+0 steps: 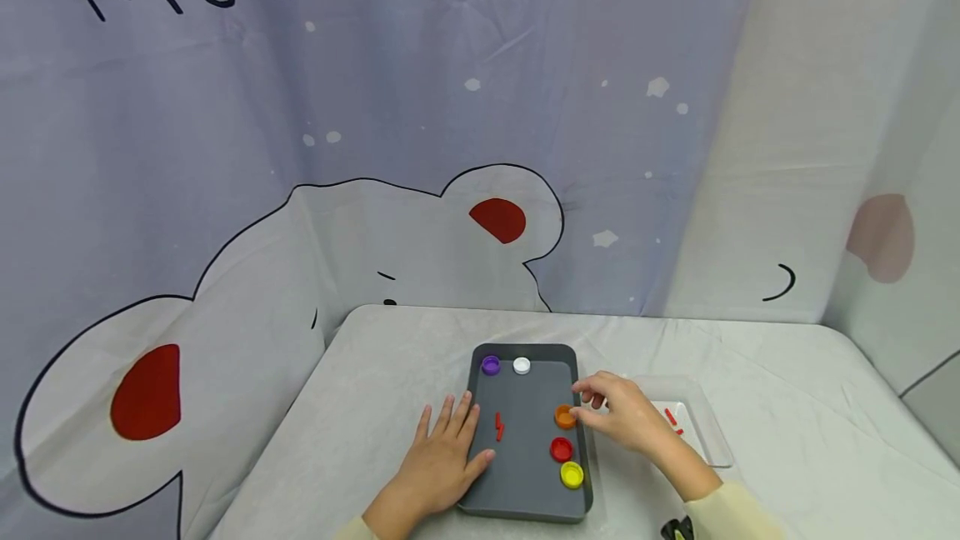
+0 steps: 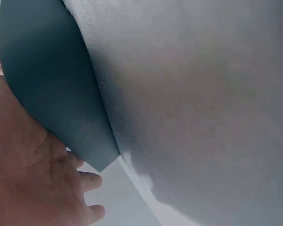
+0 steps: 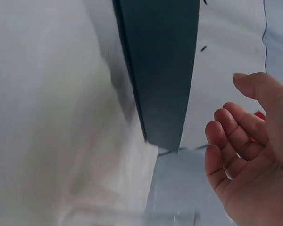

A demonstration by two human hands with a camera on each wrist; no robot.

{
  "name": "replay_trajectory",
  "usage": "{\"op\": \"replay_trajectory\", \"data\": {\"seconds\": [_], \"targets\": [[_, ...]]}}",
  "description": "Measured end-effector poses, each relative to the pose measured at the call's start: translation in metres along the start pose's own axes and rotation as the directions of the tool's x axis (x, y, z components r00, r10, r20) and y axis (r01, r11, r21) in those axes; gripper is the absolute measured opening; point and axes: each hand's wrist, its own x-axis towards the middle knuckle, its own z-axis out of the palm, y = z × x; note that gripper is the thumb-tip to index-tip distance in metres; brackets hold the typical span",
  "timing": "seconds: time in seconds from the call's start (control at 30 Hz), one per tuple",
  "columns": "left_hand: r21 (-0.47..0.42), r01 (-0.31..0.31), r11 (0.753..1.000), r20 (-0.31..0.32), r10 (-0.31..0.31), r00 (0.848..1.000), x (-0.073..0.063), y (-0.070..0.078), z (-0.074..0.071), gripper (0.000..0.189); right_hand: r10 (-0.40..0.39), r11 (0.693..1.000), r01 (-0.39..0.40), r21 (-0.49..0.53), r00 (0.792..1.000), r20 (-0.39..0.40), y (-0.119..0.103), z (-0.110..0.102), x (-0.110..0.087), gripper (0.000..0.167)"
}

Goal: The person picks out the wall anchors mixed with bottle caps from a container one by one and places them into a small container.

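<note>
A dark grey tray (image 1: pixel 525 490) lies on the table. My left hand (image 1: pixel 442 467) rests on its left edge with fingers straight and spread. In the left wrist view the palm (image 2: pixel 33 174) is beside the tray's outer wall. Above the right rim is my right hand (image 1: pixel 622 411), fingers loosely bent, thumb apart, nothing between them; its fingertips come close to an orange cap (image 1: pixel 565 417). Below that cap lie a red cap (image 1: pixel 561 449) and a yellow cap (image 1: pixel 572 475). Two short red sticks (image 1: pixel 500 432) sit left of the tray's middle.
At the tray's far end are a purple cap (image 1: pixel 491 365) and a white cap (image 1: pixel 521 366). A clear plastic box (image 1: pixel 718 432), partly behind the right forearm, contains red sticks (image 1: pixel 671 417). A black object (image 1: pixel 677 529) shows at the near edge. A printed curtain (image 1: pixel 420 90) hangs behind.
</note>
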Motion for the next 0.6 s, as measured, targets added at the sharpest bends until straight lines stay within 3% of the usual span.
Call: {"op": "replay_trajectory", "data": {"seconds": [0.3,0.6], "targets": [[0.014,0.008,1.0,0.006,-0.008,1.0,-0.002,0.002,-0.002,0.075,-0.01,0.999,0.006,0.051,0.997,0.082,-0.016,0.023,0.013,0.024],[0.026,0.015,1.0,0.009,-0.015,1.0,-0.001,0.003,-0.003,0.074,0.036,0.999,-0.04,0.022,0.985,0.167,-0.031,0.046,0.024,0.031]]}}
